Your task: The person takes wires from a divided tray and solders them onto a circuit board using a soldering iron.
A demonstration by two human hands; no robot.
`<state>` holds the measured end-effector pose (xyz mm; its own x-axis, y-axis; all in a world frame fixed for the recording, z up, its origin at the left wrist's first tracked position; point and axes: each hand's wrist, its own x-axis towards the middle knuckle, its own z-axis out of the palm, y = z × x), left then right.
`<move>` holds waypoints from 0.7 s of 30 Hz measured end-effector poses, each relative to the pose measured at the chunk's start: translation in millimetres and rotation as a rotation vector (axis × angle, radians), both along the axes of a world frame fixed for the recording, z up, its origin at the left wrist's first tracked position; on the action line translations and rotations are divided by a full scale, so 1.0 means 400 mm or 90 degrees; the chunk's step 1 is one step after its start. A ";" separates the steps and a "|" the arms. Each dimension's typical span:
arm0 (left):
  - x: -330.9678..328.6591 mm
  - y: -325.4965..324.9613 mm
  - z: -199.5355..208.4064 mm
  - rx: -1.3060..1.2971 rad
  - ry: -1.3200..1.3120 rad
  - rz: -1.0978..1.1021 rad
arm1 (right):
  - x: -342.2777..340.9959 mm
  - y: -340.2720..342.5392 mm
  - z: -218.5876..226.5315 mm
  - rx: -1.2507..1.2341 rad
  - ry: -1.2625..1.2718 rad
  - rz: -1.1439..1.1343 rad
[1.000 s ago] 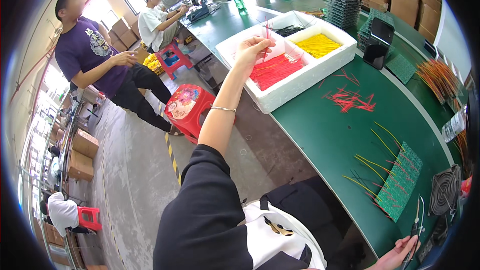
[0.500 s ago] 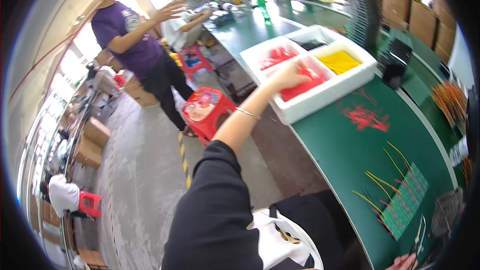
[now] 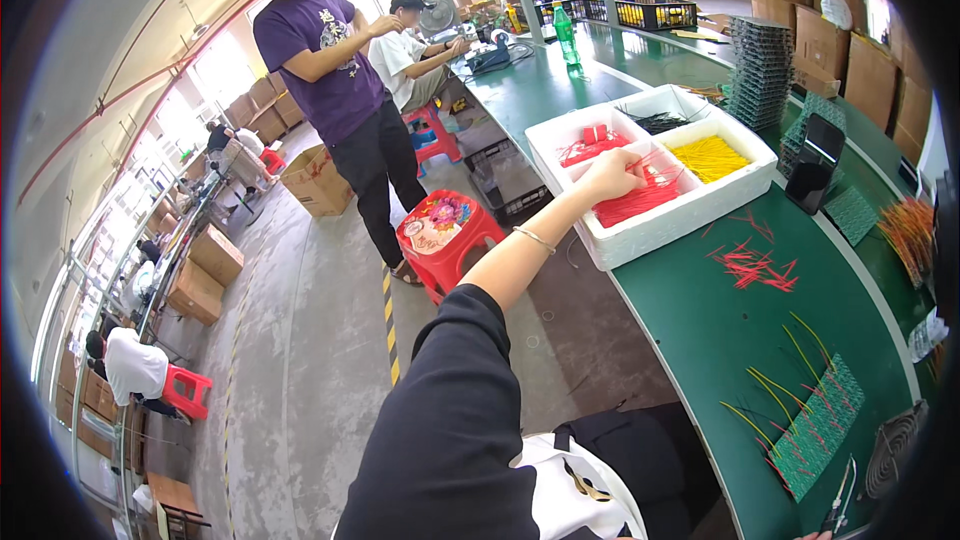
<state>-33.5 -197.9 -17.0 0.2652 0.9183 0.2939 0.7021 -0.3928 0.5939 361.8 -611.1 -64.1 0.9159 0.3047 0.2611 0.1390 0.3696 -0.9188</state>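
My left hand point(image 3: 610, 178) reaches into a white foam box point(image 3: 690, 215) with compartments, its fingers pinched on thin red wires point(image 3: 640, 205). Beside that compartment lie shorter red pieces point(image 3: 590, 145), yellow wires point(image 3: 710, 155) and black wires point(image 3: 655, 122). At the bottom right edge only a sliver of my right hand point(image 3: 818, 536) shows, around the dark grip of a slim tool point(image 3: 838, 512) with pale, thin prongs. Close to that tool lies a green circuit board panel point(image 3: 818, 430), with yellow, red and dark wires standing out of it.
Loose red wires point(image 3: 755, 268) lie on the green tabletop point(image 3: 690, 310). A phone point(image 3: 815, 165), a stack of black racks point(image 3: 757, 75) and a green bottle point(image 3: 566, 35) stand farther back. A red stool point(image 3: 450, 250) and a person in purple point(image 3: 320, 70) are at left.
The view has shifted, so the box and table appear farther right and lower. My left hand stays in the red wire compartment, now pinching wires. Less of my right hand shows.
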 end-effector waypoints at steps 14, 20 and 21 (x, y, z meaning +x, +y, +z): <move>-0.014 0.020 -0.008 0.172 -0.222 0.183 | 0.003 -0.010 -0.009 0.029 -0.009 0.021; -0.011 -0.001 0.007 0.203 -0.257 0.179 | -0.002 -0.006 -0.005 0.018 -0.020 0.006; -0.013 -0.004 0.008 0.218 -0.255 0.181 | -0.004 -0.005 -0.003 0.019 -0.021 0.007</move>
<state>-38.8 -199.6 -13.9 -0.1698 0.7723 0.6121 0.5558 -0.4379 0.7067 360.1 -613.2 -65.2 0.9034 0.3063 0.3002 0.1650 0.3978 -0.9025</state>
